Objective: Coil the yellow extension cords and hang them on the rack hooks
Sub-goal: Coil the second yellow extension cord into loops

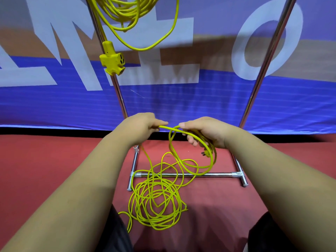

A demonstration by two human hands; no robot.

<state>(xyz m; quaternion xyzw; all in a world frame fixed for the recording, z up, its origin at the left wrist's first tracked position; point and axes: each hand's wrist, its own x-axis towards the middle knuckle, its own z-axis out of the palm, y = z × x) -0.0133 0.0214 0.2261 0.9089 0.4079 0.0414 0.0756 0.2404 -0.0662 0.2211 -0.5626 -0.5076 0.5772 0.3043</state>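
Yellow extension cord (pixel 156 200) heaped loose on the red floor (pixel 36 151), across the rack's bottom bar (pixel 218 174). Pinched by the left hand (pixel 143 125), then strung level rightward into the right hand (pixel 203 131), curled round a few hanging loops. Probably fed next from the slack below-left, nearer the left hand than the right.
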